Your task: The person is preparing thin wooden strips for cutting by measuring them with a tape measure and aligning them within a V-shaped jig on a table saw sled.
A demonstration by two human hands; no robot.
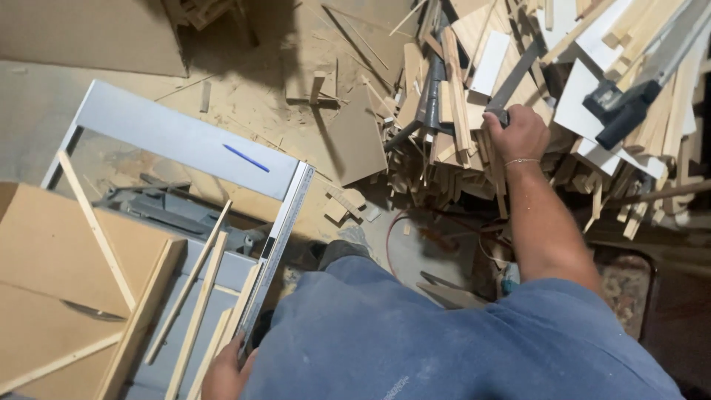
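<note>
My right hand [518,133] reaches out over a big heap of wood offcuts [459,141] and is closed around the end of a dark metal bar [513,80] that sticks out of the heap. My left hand [226,370] rests low at the near end of a long metal ruled rail [278,244] on the grey saw table [170,137], its fingers against the rail and a thin wood strip [198,315]. Whether it grips the rail I cannot tell. A blue pen [246,158] lies on the table top.
Several thin wood strips [189,281] and brown boards [52,252] lie across the saw table at the left. A grey clamp [629,104] rests on the heap at the right. Sawdust and scraps cover the floor [252,81]. My blue-trousered leg [415,333] fills the foreground.
</note>
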